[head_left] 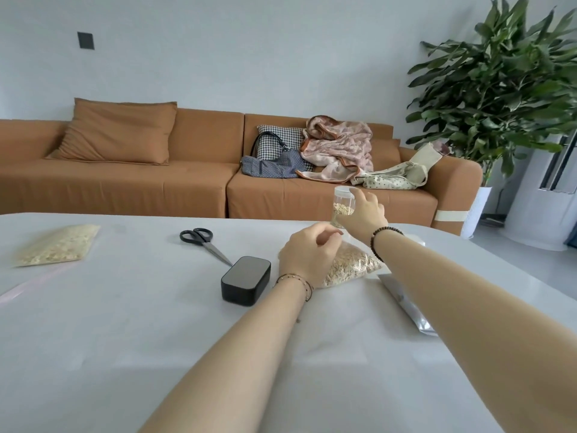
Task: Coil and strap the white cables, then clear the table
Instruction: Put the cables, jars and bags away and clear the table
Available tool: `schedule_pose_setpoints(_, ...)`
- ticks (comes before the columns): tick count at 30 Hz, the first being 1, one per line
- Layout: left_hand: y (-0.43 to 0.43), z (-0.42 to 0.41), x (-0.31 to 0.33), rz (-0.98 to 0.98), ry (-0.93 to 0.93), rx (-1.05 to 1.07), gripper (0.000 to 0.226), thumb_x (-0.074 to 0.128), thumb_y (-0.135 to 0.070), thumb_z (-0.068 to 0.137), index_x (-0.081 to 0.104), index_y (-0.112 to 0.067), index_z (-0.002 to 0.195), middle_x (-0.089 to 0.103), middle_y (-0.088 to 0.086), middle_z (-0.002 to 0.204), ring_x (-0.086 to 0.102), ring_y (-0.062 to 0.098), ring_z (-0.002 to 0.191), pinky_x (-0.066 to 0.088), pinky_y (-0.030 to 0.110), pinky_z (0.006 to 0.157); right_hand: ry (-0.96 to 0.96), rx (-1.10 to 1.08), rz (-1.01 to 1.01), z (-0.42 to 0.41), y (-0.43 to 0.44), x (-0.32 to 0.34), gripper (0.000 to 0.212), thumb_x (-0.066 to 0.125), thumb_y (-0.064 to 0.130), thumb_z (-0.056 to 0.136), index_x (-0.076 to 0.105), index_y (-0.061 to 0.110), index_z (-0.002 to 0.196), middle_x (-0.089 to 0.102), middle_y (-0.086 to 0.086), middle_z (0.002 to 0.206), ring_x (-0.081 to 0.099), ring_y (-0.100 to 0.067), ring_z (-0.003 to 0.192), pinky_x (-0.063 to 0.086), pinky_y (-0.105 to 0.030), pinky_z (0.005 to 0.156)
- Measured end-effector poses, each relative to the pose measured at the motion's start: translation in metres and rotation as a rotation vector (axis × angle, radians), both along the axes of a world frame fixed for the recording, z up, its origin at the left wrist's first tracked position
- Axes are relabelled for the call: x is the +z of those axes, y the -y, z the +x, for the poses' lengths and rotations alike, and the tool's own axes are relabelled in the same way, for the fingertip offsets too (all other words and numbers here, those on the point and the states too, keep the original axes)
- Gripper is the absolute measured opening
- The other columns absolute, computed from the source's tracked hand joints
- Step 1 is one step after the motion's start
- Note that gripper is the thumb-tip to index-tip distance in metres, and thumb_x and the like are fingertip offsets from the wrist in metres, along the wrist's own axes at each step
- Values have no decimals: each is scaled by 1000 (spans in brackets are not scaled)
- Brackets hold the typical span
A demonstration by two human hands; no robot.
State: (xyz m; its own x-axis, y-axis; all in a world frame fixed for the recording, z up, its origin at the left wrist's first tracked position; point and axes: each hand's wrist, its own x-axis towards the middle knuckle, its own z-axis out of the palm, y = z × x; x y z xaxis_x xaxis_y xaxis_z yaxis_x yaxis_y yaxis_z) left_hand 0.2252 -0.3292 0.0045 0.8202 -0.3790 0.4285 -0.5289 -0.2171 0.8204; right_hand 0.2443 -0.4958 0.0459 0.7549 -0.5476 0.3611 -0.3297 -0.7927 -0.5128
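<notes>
White bench carries, near its middle, a grain bag under the left hand, fingers curled, grip unclear; a black box; scissors, tips pointing at the box. Farther back, the right hand clasps an upright jar.

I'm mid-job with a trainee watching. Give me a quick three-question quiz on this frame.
1. True or false: the right hand holds the clear jar.
2. What sits between the scissors and the left hand? A) black box B) mug C) stapler
3. How many clear grain bags lie on the table?

Key: 1 true. 2 A. 3 two: one at far left, one by the left hand.
</notes>
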Motion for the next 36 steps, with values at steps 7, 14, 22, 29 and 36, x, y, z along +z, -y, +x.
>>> schedule_pose_setpoints(7, 9, 16, -4, 91, 26, 66, 37, 40, -42, 75, 73, -30, 87, 71, -10, 81, 63, 15, 83, 53, 32, 79, -92, -8, 90, 57, 25, -1, 95, 73, 29, 83, 13, 37, 156, 9, -11, 162, 30, -42, 140, 37, -48, 109)
schedule_pose_setpoints(14, 10, 19, -9, 93, 60, 44, 33, 40, -37, 78, 71, -29, 86, 66, -10, 73, 61, 14, 75, 49, 27, 70, 66, 49, 278, 77, 49, -1, 69, 64, 38, 90, 33, 33, 152, 46, -12, 145, 54, -23, 107, 48, -32, 87)
schedule_pose_setpoints(22, 8, 16, -6, 101, 81, 36, 26, 47, -26, 87, 73, -29, 89, 63, -11, 71, 60, 13, 73, 47, 26, 68, 197, 18, 303, 79, 39, -9, 50, 72, 35, 86, 46, 23, 127, 37, -13, 132, 56, -25, 75, 45, -34, 73)
schedule_pose_setpoints(29, 9, 15, -4, 114, 101, 57, 27, 48, -18, 89, 73, -28, 89, 61, -11, 68, 55, 9, 66, 43, 25, 63, 182, 87, 224, 54, 20, 10, 55, 60, 44, 74, 44, 35, 126, 60, -9, 111, 60, -21, 73, 53, -36, 58)
schedule_pose_setpoints(36, 9, 9, -8, 81, 383, 169, 21, 49, -10, 80, 64, -19, 92, 54, -5, 91, 52, 21, 88, 47, 40, 77, 266, 165, -16, -34, -6, 70, 52, 62, 43, 85, 44, 34, 133, 37, 1, 125, 53, -20, 99, 52, -38, 85)
